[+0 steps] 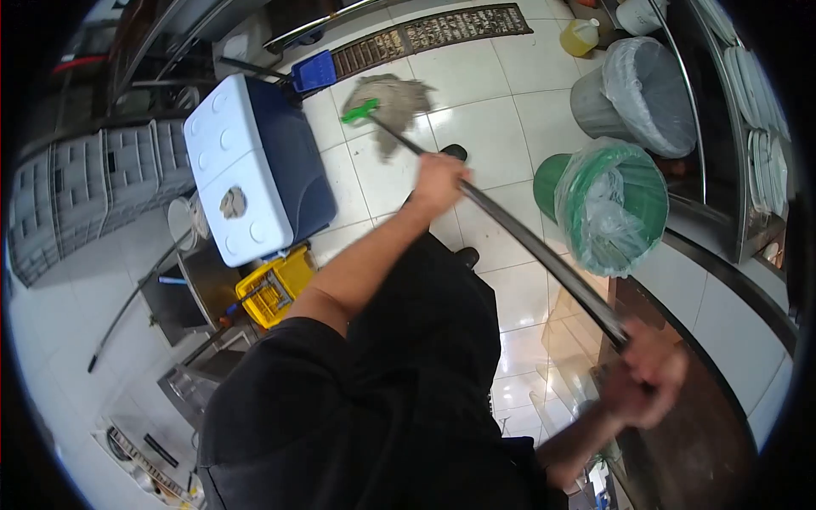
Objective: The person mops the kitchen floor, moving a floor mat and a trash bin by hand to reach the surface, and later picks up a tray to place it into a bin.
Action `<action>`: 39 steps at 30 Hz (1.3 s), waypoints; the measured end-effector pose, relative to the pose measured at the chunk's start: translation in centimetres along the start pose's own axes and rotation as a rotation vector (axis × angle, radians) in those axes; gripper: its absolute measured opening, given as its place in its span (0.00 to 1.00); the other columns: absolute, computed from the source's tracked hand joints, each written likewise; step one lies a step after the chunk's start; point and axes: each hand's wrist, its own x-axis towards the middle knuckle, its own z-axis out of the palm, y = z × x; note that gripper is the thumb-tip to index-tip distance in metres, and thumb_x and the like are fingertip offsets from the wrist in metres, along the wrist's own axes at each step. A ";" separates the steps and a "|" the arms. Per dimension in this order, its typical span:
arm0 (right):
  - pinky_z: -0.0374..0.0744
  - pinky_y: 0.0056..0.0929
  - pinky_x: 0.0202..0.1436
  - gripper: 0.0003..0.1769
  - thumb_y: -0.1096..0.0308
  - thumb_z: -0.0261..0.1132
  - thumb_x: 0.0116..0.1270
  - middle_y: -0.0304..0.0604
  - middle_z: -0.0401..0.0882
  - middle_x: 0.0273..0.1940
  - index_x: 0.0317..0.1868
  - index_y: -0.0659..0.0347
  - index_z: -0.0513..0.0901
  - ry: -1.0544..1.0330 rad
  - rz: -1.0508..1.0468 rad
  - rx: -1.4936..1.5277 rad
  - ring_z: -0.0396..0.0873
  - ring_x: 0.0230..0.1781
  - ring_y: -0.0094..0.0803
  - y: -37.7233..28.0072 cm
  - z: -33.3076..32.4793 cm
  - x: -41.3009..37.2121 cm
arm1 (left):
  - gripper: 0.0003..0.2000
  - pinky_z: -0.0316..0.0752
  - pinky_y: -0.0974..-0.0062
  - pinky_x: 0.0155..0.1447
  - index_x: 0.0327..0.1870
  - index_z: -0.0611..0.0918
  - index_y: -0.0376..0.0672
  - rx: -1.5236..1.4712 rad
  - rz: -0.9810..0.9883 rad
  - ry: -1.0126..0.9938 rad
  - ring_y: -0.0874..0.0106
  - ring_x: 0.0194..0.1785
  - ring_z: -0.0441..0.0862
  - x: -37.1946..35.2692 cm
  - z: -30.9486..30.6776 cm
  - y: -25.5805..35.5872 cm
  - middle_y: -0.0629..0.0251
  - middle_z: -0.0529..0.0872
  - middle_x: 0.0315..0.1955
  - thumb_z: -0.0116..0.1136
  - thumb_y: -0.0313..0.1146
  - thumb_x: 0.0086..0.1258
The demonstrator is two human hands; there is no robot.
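Observation:
My left hand (pixel 439 184) is wrapped round the middle of a dark mop handle (pixel 531 242). Near the handle's upper end at the right, my right hand (pixel 646 374) is closed round it, somewhat blurred. The handle slants down to a green clamp (pixel 360 111) holding a grey-beige mop head (pixel 393 100), which lies spread on the white tiled floor (pixel 463 75). A blue dustpan (pixel 314 71) is close to the mop head, beside a floor drain grate (pixel 408 38). My dark shoes show near the handle.
A blue cooler (pixel 293 157) with a white lid stands left, a cloth on top. Beside it are a yellow mop bucket (pixel 293 276) and grey crate (pixel 102 183). Right are a lined green bin (pixel 552 183), a lined grey bin (pixel 595 106) and stacked plates (pixel 765 170).

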 end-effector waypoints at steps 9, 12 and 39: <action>0.78 0.59 0.55 0.21 0.57 0.58 0.77 0.42 0.72 0.23 0.26 0.59 0.71 -0.242 0.036 -0.133 0.76 0.31 0.40 -0.8 1.0 -6.6 | 0.08 0.60 0.43 0.75 0.28 0.85 0.45 0.134 -0.254 0.077 0.56 0.53 0.83 -8.1 1.0 -0.6 0.59 0.87 0.32 0.64 0.37 0.65; 0.74 0.57 0.56 0.18 0.60 0.52 0.76 0.40 0.66 0.23 0.25 0.55 0.65 -0.114 -0.009 -0.223 0.70 0.31 0.36 -4.0 -1.1 -7.3 | 0.03 0.57 0.38 0.77 0.33 0.87 0.50 0.091 -0.186 -0.028 0.60 0.56 0.83 -4.3 1.9 5.1 0.63 0.88 0.40 0.66 0.35 0.61; 0.72 0.54 0.60 0.18 0.58 0.56 0.76 0.36 0.67 0.24 0.27 0.52 0.66 -0.192 0.009 -0.052 0.70 0.32 0.35 6.1 4.8 -28.4 | 0.10 0.50 0.39 0.80 0.41 0.88 0.49 0.380 -0.353 0.103 0.59 0.62 0.82 -23.2 2.1 -9.0 0.58 0.89 0.45 0.61 0.43 0.70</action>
